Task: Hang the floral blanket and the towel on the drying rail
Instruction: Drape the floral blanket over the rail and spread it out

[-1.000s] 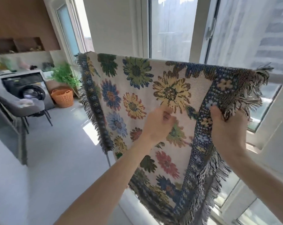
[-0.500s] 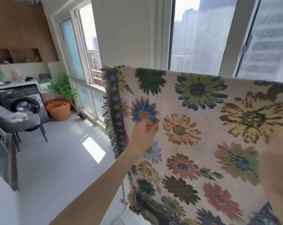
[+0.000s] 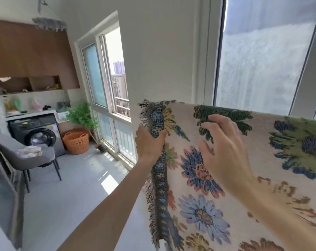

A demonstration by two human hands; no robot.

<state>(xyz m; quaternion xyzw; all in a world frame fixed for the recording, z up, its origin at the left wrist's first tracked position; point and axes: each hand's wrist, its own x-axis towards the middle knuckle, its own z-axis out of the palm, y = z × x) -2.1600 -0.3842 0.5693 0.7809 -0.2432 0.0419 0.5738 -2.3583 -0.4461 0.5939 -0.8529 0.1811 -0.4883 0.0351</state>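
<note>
**Left edge of the blanket gripped, one cloth of two hung**

While draped over the drying rail, which stays hidden under the fold, hangs one floral blanket (image 3: 198, 178), down the right half of the head view, its blue fringed border at the left.

Head view, against a second ago: gone from the right border to the left one. Then, both hands pinched cloth near the right fringed edge; now, left hand (image 3: 150, 142) wrapped round the left border, thumb on the near face and fingers behind, pinching the cloth. Right hand (image 3: 224, 151) raised just in front of the cloth near the top fold, fingers spread and loosely bent, gripping nothing. Probably spreading and squaring the blanket along the rail, so the first half of the task looks nearly done.

Counted: one blanket, two hands. Far left, one grey chair (image 3: 24, 156) carrying one pale bundle (image 3: 29, 151), perhaps the towel, too blurred to tell. Beyond it, one washing machine (image 3: 35, 131), one orange basket (image 3: 75, 142), one green plant (image 3: 81, 115). Towel not yet hung.
</note>
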